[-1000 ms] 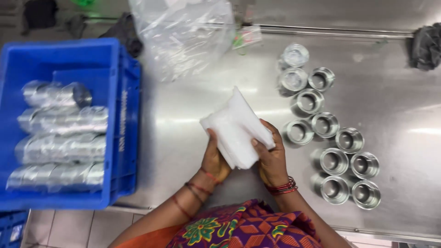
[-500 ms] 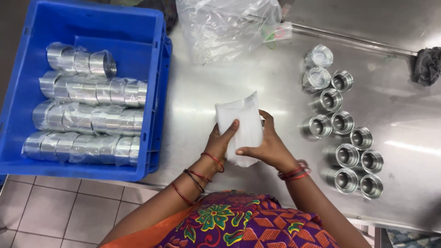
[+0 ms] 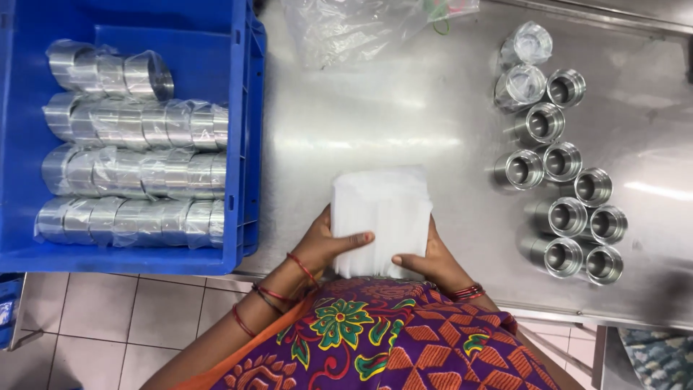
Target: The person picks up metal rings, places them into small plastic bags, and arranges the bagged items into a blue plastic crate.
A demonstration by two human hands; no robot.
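Low centre of frame: left hand and right hand closed around a white stack of thin bags, one at each side, thumbs pressed across its front. The stack sits over the near edge of the steel table. Right of frame: a cluster of bare metal sleeves standing on end. Left: blue crate holding plastic-wrapped rows of sleeves. Top centre: crumpled clear plastic bag.

We wear a purple garment printed with orange-red triangles and green, yellow and red flowers, over an orange layer. Thin red bangles circle our left wrist and forearm; red bangles also ring our right wrist.
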